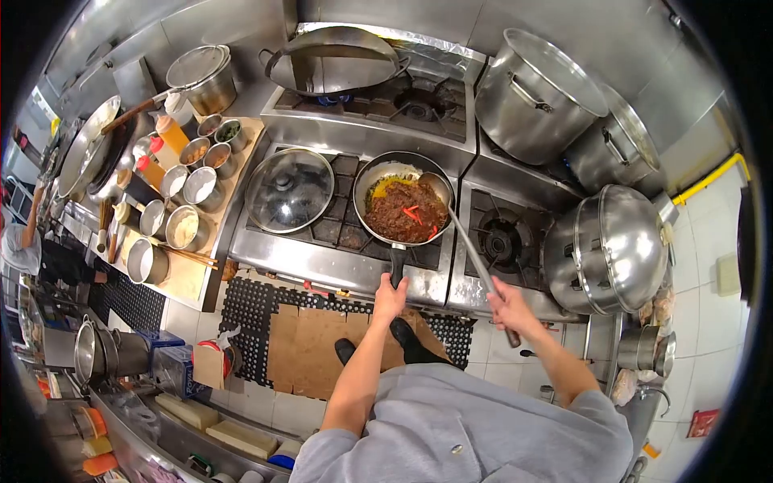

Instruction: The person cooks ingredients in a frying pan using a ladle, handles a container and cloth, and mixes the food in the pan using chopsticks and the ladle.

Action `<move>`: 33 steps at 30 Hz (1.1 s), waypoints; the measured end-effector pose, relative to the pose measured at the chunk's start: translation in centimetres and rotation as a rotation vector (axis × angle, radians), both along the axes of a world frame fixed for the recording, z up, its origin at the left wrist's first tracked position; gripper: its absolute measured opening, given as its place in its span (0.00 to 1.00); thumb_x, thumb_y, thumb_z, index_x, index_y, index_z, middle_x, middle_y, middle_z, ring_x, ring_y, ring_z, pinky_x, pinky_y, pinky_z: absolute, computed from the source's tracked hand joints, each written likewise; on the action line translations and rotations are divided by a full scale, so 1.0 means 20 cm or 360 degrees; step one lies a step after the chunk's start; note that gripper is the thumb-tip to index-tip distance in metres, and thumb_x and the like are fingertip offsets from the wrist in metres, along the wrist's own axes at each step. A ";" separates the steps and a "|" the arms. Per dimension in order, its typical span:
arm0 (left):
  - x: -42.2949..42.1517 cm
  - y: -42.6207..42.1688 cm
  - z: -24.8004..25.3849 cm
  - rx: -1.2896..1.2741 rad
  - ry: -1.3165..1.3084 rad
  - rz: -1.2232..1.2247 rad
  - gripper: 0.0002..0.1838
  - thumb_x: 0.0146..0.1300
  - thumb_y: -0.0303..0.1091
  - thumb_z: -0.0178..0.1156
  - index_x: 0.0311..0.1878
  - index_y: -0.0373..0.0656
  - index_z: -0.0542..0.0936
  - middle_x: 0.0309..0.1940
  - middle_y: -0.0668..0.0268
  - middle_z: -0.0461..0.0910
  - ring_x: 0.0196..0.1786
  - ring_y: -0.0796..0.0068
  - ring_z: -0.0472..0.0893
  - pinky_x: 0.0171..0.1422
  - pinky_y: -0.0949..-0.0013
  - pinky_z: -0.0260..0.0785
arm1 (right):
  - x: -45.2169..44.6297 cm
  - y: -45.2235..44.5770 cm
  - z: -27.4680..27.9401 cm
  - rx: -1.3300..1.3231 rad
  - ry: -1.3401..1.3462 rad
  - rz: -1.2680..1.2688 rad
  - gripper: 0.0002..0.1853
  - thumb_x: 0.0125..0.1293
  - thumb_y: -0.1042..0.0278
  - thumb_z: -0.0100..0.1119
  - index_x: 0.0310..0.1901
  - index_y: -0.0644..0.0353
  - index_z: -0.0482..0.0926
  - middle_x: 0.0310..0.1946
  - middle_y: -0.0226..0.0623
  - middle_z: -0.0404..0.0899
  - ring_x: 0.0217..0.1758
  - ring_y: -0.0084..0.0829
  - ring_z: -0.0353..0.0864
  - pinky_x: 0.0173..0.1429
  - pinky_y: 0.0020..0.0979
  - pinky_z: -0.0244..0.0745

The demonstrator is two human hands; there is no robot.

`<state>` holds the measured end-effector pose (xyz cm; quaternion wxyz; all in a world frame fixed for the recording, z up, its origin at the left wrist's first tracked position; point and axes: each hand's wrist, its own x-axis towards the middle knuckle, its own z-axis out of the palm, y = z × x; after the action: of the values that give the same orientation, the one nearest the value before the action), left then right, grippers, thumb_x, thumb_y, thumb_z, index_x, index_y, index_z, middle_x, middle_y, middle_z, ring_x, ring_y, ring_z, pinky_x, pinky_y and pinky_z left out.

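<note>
My left hand (pixel 390 296) is wrapped round the black handle of a frying pan (pixel 361 179), which stands on the stove's front burner. Minced brown food (pixel 400 211) with red strips on top and yellowish oil at its back edge lies in the pan. In my right hand (pixel 509 306) is the long handle of a metal ladle (pixel 436 188); its bowl rests inside the pan at the right rim. A glass lid (pixel 290 191) lies on the burner just left of the pan.
Small metal pots and squeeze bottles crowd a side board (pixel 208 262) on the left. A wok (pixel 334 63) and large stockpots (pixel 531 97) stand behind. A domed steamer (pixel 608 249) is at the right. Another person (pixel 22 248) is at the far left.
</note>
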<state>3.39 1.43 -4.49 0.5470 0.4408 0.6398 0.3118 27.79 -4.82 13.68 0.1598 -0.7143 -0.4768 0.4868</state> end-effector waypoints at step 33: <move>0.02 0.00 0.08 -0.0042 -0.0020 0.0022 0.22 0.64 0.44 0.59 0.51 0.36 0.69 0.24 0.54 0.78 0.19 0.63 0.78 0.24 0.62 0.73 | 0.00 0.37 0.10 0.0355 -0.0663 0.0912 0.30 0.64 0.67 0.57 0.68 0.59 0.62 0.28 0.59 0.78 0.29 0.51 0.80 0.37 0.44 0.72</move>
<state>3.74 1.44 -2.99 0.5545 0.4272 0.6435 0.3097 27.69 2.59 15.62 -0.0064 -0.6138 -0.7298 0.3011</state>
